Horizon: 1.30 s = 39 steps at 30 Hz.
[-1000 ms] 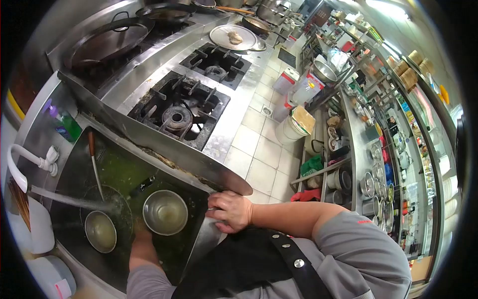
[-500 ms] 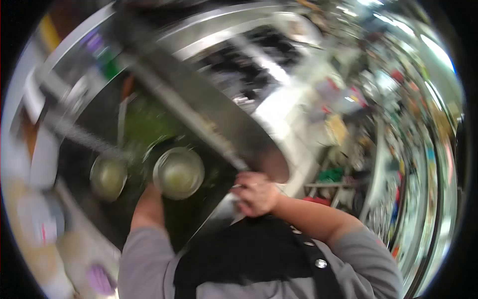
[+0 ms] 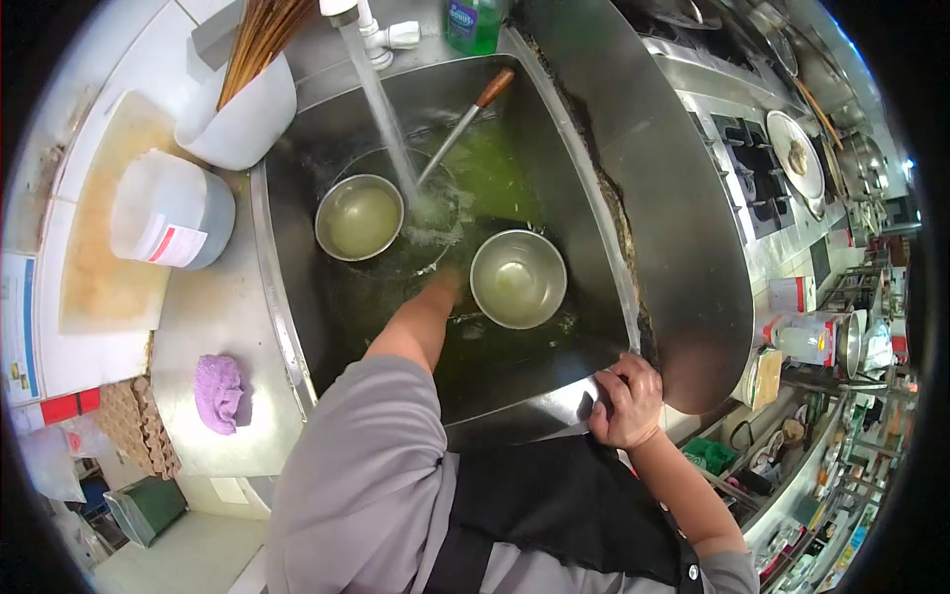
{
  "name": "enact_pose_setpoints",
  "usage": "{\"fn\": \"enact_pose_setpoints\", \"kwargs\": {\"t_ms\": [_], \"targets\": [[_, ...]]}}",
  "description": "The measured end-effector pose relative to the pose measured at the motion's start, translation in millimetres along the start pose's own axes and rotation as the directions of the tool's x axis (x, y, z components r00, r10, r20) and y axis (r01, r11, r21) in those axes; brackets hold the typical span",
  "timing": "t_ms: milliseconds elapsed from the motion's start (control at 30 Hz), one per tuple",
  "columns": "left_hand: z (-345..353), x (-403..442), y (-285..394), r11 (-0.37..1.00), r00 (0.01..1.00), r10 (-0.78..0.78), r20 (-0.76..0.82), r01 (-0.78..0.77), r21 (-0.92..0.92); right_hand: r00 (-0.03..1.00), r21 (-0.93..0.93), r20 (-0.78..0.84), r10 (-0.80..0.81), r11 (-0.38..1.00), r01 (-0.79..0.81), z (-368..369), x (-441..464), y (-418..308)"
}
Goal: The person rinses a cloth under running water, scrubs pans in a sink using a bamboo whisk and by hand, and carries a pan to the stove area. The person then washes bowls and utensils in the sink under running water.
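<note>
My left hand [image 3: 442,285] is down in the greenish water of a metal sink [image 3: 287,188]. The water hides its fingers, and I cannot see whether they hold anything. Just right of it floats a round metal bowl [image 3: 518,280] with some liquid inside. Another metal bowl [image 3: 359,218], also part filled, is up and to the left, near a running stream of water [image 3: 381,109]. A tool with a wooden handle [image 3: 495,87] leans in the sink, its lower end under water. At the sink's near right corner, my right hand [image 3: 630,401] curls its fingers over the rim.
A faucet [image 3: 339,8] pours at the back, beside a green bottle [image 3: 473,28]. Left of the sink are a white holder with sticks [image 3: 242,124], a plastic tub [image 3: 173,213] and a purple cloth [image 3: 218,393]. A metal partition [image 3: 683,218] separates the sink from a stove [image 3: 752,178].
My view has turned, so the sink appears more upright and farther right. My left hand is still in the water and my right hand still at the sink's corner.
</note>
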<state>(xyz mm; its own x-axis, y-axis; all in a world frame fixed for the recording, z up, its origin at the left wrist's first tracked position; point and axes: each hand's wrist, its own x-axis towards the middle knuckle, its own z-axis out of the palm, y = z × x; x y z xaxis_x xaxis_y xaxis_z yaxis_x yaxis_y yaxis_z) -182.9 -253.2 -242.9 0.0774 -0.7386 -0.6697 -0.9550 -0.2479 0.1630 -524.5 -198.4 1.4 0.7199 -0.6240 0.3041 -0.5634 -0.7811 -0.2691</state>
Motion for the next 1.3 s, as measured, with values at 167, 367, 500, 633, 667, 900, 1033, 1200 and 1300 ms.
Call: {"fn": "enact_pose_setpoints", "kwargs": {"t_ms": [167, 367, 500, 633, 667, 900, 1033, 1200, 1300], "targets": [[-21, -8, -5, 0.991, 0.992, 0.082, 0.095, -0.092, 0.101, 1.000, -0.001, -0.013, -0.002, 1.000, 0.002, -1, -3, -1], [-75, -13, -34, 0.984, 0.982, 0.173, 0.078, -0.168, -0.058, 1.000, 0.004, -0.023, 0.014, 1.000, -0.014, -4, 0, -4], [-111, -2, -36, 0.931, 0.865, -0.066, -0.497, -0.125, -0.343, 0.999, 0.018, -0.042, 0.011, 1.000, -0.010, -5, -1, -4], [-92, 3, -11, 0.985, 0.979, -0.108, -0.176, 0.081, -0.154, 0.999, 0.020, -0.050, 0.011, 1.000, -0.010, -5, 1, -4], [-77, 11, -13, 0.984, 0.968, -0.125, -0.217, 0.093, -0.153, 0.999, 0.027, -0.051, 0.012, 1.000, -0.011, -5, 1, -4], [-65, -19, -5, 0.987, 0.823, -0.049, -0.565, -0.046, -0.151, 0.999, 0.025, -0.040, 0.008, 1.000, -0.007, -5, 0, -2], [-84, -1, 5, 0.973, 0.800, 0.230, -0.554, -0.185, 0.138, 0.999, 0.032, -0.042, 0.009, 0.999, -0.008, -5, -1, -2], [-94, 20, 42, 0.929, 0.921, 0.290, -0.261, -0.205, 0.307, 0.999, 0.030, -0.034, 0.016, 0.999, -0.015, -6, 0, -2], [-84, 17, 55, 0.938, 0.933, 0.312, -0.178, -0.273, 0.212, 0.999, 0.025, -0.030, 0.016, 1.000, -0.015, -3, 0, -3]]}}
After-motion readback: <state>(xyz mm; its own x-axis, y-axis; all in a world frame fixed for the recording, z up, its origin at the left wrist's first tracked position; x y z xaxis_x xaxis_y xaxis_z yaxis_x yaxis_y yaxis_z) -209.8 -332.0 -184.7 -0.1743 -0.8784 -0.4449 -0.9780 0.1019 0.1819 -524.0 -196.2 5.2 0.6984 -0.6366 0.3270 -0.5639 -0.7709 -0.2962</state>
